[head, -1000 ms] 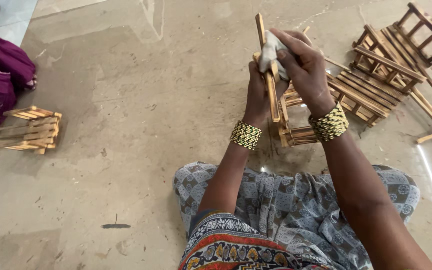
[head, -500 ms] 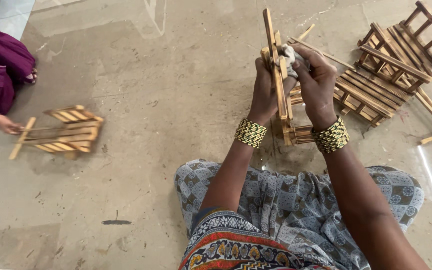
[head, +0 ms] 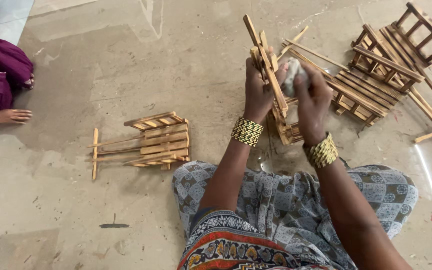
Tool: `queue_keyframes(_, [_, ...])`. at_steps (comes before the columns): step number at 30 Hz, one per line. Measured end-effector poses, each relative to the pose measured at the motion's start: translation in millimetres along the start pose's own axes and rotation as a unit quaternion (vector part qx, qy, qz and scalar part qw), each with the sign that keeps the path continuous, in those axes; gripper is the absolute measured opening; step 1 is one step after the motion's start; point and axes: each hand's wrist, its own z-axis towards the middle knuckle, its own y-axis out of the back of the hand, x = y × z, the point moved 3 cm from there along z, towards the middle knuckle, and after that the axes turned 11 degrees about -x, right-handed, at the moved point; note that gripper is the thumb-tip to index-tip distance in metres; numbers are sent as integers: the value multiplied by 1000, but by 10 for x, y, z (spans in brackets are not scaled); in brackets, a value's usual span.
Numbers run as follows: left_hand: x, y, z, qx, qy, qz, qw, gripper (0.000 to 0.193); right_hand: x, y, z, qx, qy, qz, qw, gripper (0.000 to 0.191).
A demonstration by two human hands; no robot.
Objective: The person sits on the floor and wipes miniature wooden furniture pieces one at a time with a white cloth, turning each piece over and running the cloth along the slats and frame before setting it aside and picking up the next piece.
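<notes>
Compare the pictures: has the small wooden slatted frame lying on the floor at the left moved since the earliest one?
Yes. The wooden frame on the floor has slid right, away from the other person's hand and toward the seated person's patterned knee.

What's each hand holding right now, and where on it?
Left hand grips the small wooden slatted chair by its upright back slats. Right hand pinches a pale wad of cloth against the chair.
</notes>
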Motion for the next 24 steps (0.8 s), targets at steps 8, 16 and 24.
queue_keyframes(8, [75, 128, 41, 17, 85, -92, 992, 63, 140, 2, -337, 82, 102, -156, 979, 34])
queue_keyframes(16, [228, 120, 94, 51, 95, -143, 984, 69, 221, -207, -192, 49, 94, -143, 984, 24])
queue_keyframes(24, [499, 176, -153, -28, 100, -80, 991, 78, -327, 22, -619, 122, 117, -229, 959, 29])
